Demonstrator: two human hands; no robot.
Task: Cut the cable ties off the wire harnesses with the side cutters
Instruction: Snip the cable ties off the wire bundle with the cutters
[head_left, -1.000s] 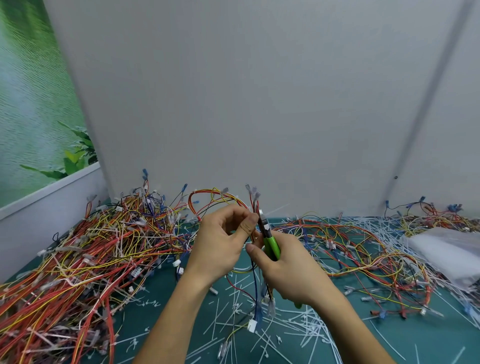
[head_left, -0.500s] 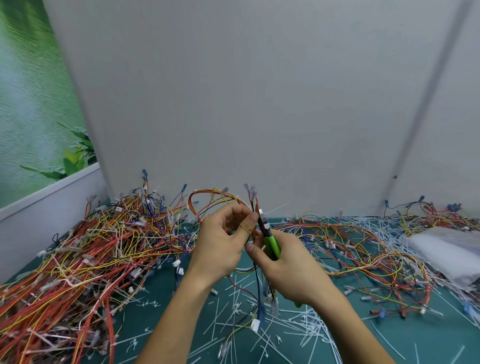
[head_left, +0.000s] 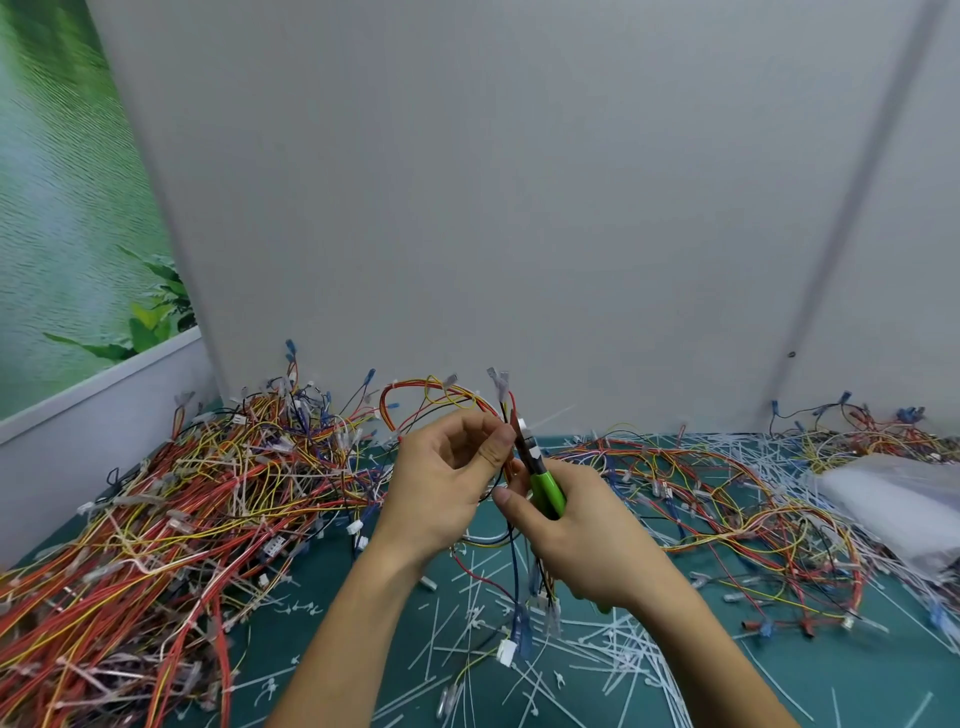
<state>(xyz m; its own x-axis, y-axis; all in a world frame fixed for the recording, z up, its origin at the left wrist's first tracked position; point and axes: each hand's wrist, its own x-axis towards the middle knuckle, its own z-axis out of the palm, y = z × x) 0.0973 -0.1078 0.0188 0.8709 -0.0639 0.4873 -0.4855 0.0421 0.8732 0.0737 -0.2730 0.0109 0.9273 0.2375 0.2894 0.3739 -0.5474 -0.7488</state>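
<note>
My left hand (head_left: 447, 478) pinches a wire harness (head_left: 441, 397) of red, yellow and black wires held up over the green mat; its loose ends and white connectors hang down below my hands. My right hand (head_left: 576, 530) grips the green-handled side cutters (head_left: 543, 480), whose jaws point up and left against the harness right beside my left thumb. A white cable tie (head_left: 550, 417) sticks out to the right at the jaws. Whether the jaws are closed on it is hidden by my fingers.
A big pile of harnesses (head_left: 171, 514) covers the left of the green mat (head_left: 810, 691). More harnesses (head_left: 727, 499) lie right of my hands. Several cut white ties (head_left: 587, 660) litter the mat in front. A white plastic bag (head_left: 898, 499) lies at the right. Grey walls stand behind.
Both hands stay together on the harness and cutters; the hanging wire ends have swung slightly. Nothing was taken up or let go.
</note>
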